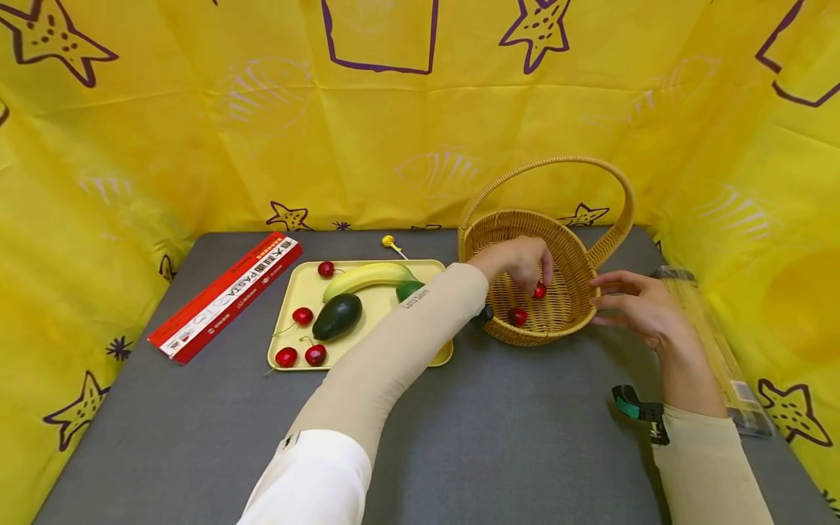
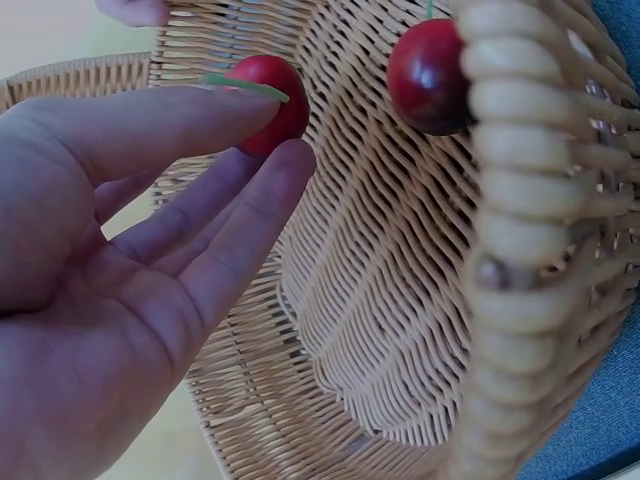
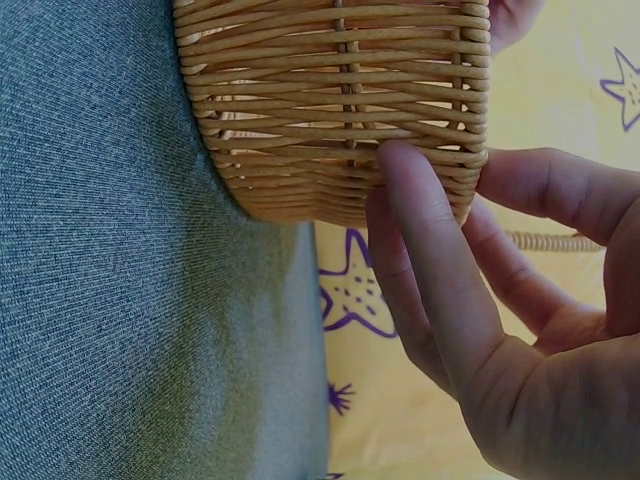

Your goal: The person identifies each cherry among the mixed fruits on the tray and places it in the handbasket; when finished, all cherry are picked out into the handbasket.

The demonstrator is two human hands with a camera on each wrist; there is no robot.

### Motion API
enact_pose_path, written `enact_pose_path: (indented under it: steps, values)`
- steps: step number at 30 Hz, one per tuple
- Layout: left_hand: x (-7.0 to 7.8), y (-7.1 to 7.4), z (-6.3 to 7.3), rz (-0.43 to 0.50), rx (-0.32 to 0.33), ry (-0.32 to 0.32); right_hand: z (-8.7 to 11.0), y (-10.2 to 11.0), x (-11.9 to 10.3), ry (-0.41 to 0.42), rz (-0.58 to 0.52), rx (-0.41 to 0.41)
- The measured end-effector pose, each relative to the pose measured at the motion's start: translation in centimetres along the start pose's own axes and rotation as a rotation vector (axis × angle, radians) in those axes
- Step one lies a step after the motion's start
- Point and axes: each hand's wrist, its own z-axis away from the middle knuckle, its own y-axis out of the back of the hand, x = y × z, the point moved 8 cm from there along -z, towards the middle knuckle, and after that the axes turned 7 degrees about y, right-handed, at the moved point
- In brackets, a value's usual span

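Inside the wicker basket (image 1: 554, 310), my left hand (image 1: 525, 264) pinches a red cherry (image 2: 283, 105) between thumb and fingers. The cherry's green stem lies across it by the thumb tip. A second cherry (image 1: 518, 316) lies in the basket near the front wall. At the basket's right side my right hand (image 1: 639, 310) holds the rim, thumb at the top edge and fingertips (image 3: 405, 165) against the woven outer wall. Left of the basket, a cream tray (image 1: 367, 353) carries a banana (image 1: 367, 275), an avocado (image 1: 337, 316) and several cherries; the left forearm covers part of it.
A red and white pasta box (image 1: 226, 299) lies on the grey table at the left. Behind the tray is a yellow lollipop-like thing (image 1: 389, 241). A clear plastic package (image 1: 722, 350) lies along the right edge. The basket's tall handle (image 1: 558, 162) arches above it.
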Motion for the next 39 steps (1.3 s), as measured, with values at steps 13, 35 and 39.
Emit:
enact_pose_path:
  steps: [13,35,39]
  values:
    - [0.0,-1.0,-0.4,-0.076,-0.058,0.011,0.0,0.1,0.1,0.002,-0.002,0.005]
    - [0.0,-2.6,0.0,-0.097,-0.127,0.034,0.2,0.0,0.2,-0.004,0.031,0.005]
    - [-0.2,-2.4,0.2,-0.092,-0.107,0.015,0.2,0.0,0.0,-0.005,0.027,0.004]
